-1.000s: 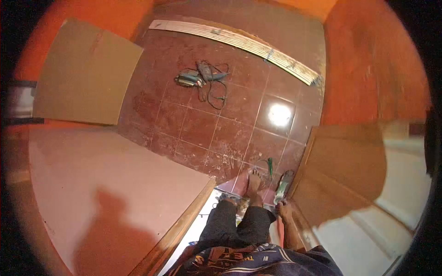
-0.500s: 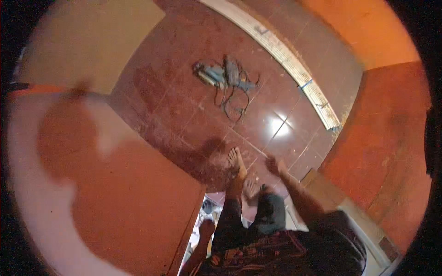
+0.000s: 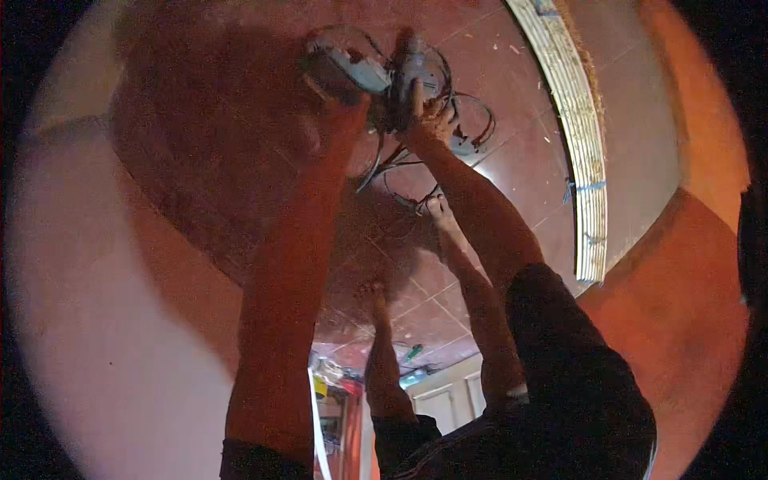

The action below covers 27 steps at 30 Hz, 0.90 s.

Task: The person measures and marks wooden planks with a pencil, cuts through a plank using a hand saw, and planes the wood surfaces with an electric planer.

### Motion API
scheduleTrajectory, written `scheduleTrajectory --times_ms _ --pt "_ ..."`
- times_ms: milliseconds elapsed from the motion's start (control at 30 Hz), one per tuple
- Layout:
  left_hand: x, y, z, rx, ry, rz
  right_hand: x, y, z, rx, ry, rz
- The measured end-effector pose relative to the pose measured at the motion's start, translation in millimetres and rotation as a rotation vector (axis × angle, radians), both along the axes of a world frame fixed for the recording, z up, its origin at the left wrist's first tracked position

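Two corded power tools lie on the red tiled floor, their exact kind blurred. My left hand [image 3: 350,102] reaches to the left, grey-blue power tool [image 3: 360,74]; shadow and blur hide its fingers. Against the right, dark grey power tool [image 3: 414,68] is my right hand [image 3: 432,122], one finger laid along its body and the others curled around it. Dark looped power cords [image 3: 386,166] trail below and to the right of the tools. Part of the right cord lies near my bare foot [image 3: 436,208].
A long bundle of pale strips [image 3: 590,160], tied with blue, lies along the right side. Orange walls [image 3: 680,256] rise at the right. Behind my legs are a white panelled door [image 3: 444,404] and a small green object [image 3: 414,352] on the floor.
My view has moved forward and bent lower over the tools. Both hands have gone from down beside my body to reaching out at the power tools.
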State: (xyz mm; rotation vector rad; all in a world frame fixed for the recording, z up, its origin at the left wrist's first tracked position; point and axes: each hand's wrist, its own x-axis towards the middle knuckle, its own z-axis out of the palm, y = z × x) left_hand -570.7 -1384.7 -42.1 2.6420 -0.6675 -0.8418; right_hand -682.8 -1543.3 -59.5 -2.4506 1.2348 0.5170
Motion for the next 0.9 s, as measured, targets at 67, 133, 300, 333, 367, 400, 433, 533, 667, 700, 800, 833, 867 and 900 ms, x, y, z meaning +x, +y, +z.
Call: scheduleTrajectory --times_ms 67,133,300,333,367,400,433,533,667,700,800,833,867,900 --pt "15 -27 -19 0.074 0.001 0.047 -13 0 -13 -0.019 -0.053 0.059" --pt "21 -41 -34 0.133 0.007 0.089 -28 -9 -16 -0.073 -0.118 0.105" --pt "35 -56 -43 0.163 0.032 0.162 -70 -77 -21 0.103 -0.169 0.324" --pt "41 -59 -42 0.141 0.038 0.185 -76 -90 -11 0.052 -0.127 0.396" --pt "44 -58 -41 0.123 0.043 0.194 -83 -103 -1 -0.001 -0.087 0.466" --pt "48 -53 -38 0.089 0.042 0.208 -98 -120 -12 -0.017 -0.154 0.448" --pt "48 -47 -33 0.048 0.045 0.222 -112 -138 -19 -0.037 -0.219 0.429" --pt "51 -21 -15 -0.084 0.058 0.281 -143 -171 -25 -0.177 -0.265 0.244" --pt "37 35 21 -0.221 0.089 0.355 -157 -197 -6 -0.120 -0.042 0.015" --pt "31 51 34 -0.245 0.094 0.374 -159 -195 -10 -0.195 -0.047 0.011" --pt "2 99 81 -0.294 0.104 0.428 -178 -173 -15 -0.197 -0.199 0.074" --pt "-9 111 100 -0.303 0.105 0.448 -185 -167 -14 -0.131 -0.354 0.131" --pt "-26 128 123 -0.313 0.110 0.467 -196 -155 -19 -0.210 -0.368 0.122" --pt "-45 148 147 -0.322 0.107 0.476 -201 -140 -17 -0.281 -0.380 0.108"
